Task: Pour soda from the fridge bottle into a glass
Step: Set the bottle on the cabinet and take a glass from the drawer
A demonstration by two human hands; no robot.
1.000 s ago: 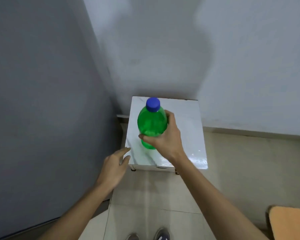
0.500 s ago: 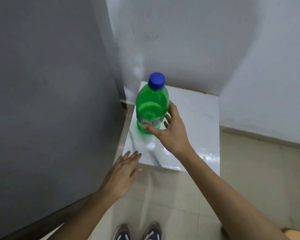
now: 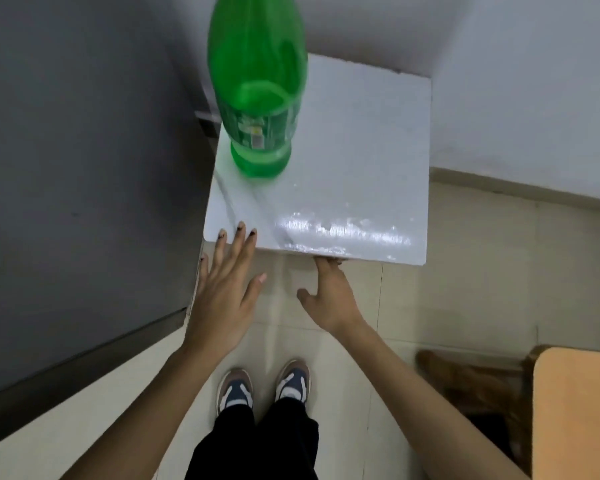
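Both hands are empty with fingers spread. The left hand reaches forward, its fingertips over the near left corner of a small white table. The right hand is at the table's near edge, its fingers tucked under the edge and hidden. A green bottle stands upright and free on the far left part of the tabletop, its top cut off by the frame. A grey wall is at left, pale tiled floor below.
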